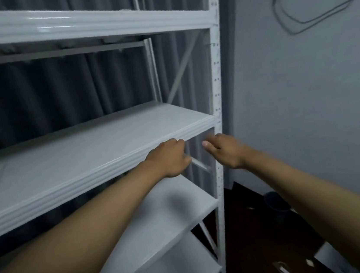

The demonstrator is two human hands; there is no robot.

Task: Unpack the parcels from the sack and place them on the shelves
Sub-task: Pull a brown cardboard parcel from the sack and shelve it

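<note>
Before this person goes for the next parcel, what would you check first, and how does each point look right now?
1. Left hand free: cannot tell; its fingers curl at the front edge of the middle shelf, and nothing held shows.
2. Right hand free: ok, fingers relaxed, holding nothing.
3. Room on the middle shelf: ok, its visible top is bare.
4. Room on the lower shelf: ok, the visible part is bare.
5. Sack located: not ok, no sack in view.
6. Floor by the rack: not ok, a dark bin and a blurred pale thing lie there.
</note>
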